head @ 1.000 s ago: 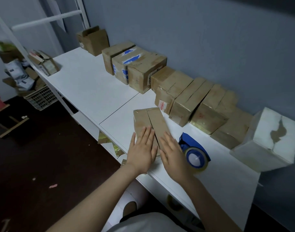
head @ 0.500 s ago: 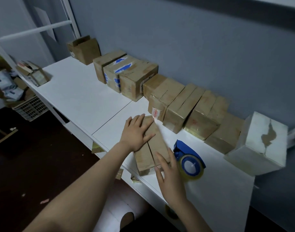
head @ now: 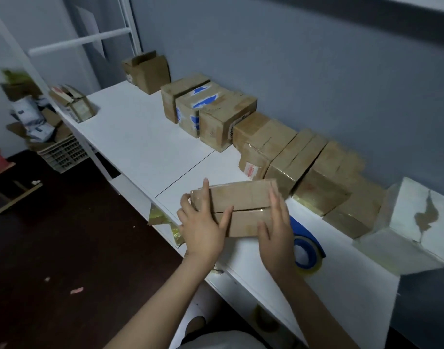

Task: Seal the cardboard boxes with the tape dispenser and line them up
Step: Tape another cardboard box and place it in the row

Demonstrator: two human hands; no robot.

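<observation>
Turned the box point(head: 243, 197) sideways, left hand point(head: 203, 227) gripping, right hand point(head: 276, 233) pressing flat; hold flaps shut before grabbing the tape dispenser point(head: 307, 249).

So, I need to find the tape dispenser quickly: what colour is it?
The tape dispenser is blue, seen in the head view.

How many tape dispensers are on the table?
1: a blue tape dispenser on the white table, right of the held brown cardboard box, partly covered by the right hand; others could be hidden.
</observation>
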